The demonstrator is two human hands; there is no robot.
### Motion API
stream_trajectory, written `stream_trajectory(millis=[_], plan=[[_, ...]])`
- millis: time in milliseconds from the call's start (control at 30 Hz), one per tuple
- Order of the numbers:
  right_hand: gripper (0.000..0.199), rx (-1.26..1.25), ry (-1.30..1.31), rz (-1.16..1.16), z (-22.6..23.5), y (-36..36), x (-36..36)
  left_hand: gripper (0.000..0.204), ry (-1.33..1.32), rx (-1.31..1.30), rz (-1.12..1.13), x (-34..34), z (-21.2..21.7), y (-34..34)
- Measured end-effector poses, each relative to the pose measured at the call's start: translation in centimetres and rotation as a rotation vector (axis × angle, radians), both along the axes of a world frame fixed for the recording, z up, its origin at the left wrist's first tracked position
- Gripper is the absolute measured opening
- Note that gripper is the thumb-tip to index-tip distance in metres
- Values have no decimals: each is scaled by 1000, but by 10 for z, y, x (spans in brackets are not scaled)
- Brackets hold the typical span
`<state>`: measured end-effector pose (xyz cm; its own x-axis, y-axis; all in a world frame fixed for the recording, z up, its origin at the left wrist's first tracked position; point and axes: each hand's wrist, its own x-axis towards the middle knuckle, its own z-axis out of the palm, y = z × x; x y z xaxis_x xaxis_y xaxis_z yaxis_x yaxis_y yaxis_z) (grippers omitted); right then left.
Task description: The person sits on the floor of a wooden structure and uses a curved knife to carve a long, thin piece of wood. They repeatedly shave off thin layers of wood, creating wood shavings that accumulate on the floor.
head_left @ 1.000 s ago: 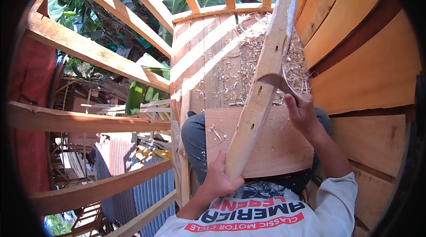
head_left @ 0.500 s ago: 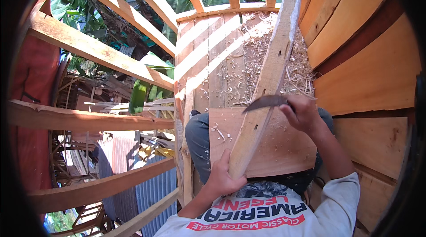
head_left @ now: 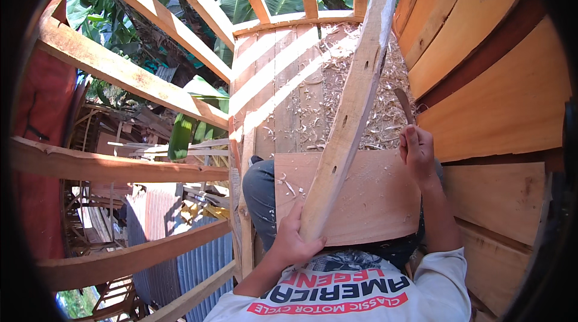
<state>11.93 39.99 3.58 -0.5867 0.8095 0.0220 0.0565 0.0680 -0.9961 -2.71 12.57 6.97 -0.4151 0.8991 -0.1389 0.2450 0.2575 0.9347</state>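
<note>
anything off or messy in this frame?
Wood shavings are strewn over the plank floor, thickest beside the long holed slat. The left hand grips the slat's lower end; the right hand holds a blade raised clear of it. Nothing looks broken.

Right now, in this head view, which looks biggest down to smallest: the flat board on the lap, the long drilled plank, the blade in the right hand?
1. Flat board, though the plank hides part of it.
2. Long drilled plank, longer but narrower.
3. Blade, clearly smallest.
</note>
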Motion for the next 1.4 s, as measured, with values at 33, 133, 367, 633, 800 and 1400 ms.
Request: stream_trajectory(millis=[33, 133, 367, 633, 800, 1400], plan=[[51, 11, -27, 18, -4, -7, 0, 66, 18, -15, 6, 0, 1, 3], [53, -21, 17, 78, -8, -30, -2, 64, 63, -30, 39, 5, 2, 10], [44, 513, -180, 141, 7, -62, -2, 64, 138, -1, 97, 10, 2, 15], [46, 569, -380, 131, 13, -71, 15, 61, 195, -50, 164, 13, 15, 15], [50, 611, -535, 120, 18, -74, 19, 62, 283, -38, 146, 12, 13, 12], [64, 487, -941, 266, 17, -113, 36, 60, -2, -490, -76, 17, 11, -20]])
